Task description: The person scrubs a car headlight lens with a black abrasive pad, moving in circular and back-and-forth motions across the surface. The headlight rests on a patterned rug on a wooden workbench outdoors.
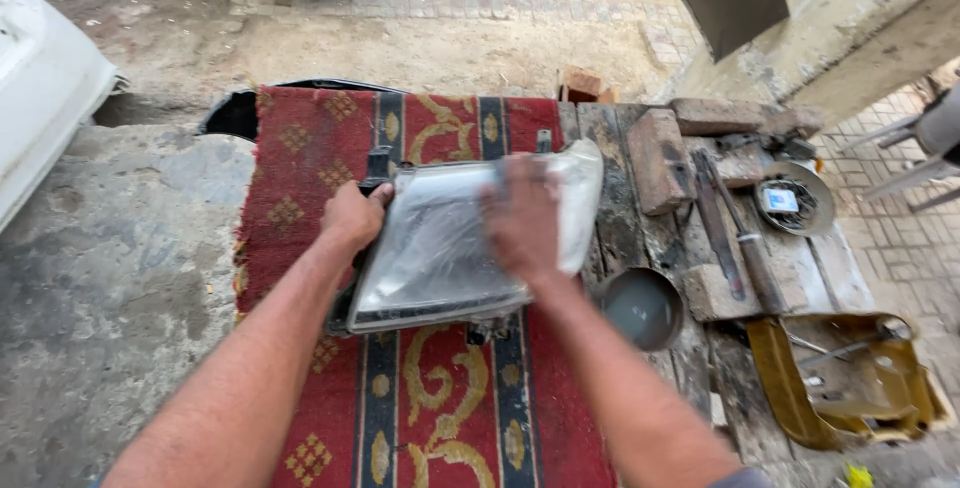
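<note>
1. The car headlight (440, 238) lies tilted on a red patterned carpet (420, 418), in the middle of the scene.
2. The left hand (352, 216) grasps the left edge of the headlight, with the fingers curled around it.
3. The right hand (522, 218) lies on the clear lens. It is blurred, so I cannot tell if the fingers are flat or clench something.
4. Just right of the headlight, a round grey bowl (641, 306) stands on dirty wooden planks (800, 268).
5. Farther right there are bricks (660, 156), a long metal tool (718, 238) and a yellow cut container (845, 383) with small tools inside.
6. At the far left, a white car panel (40, 88) lies beside the concrete slab (110, 278).
</note>
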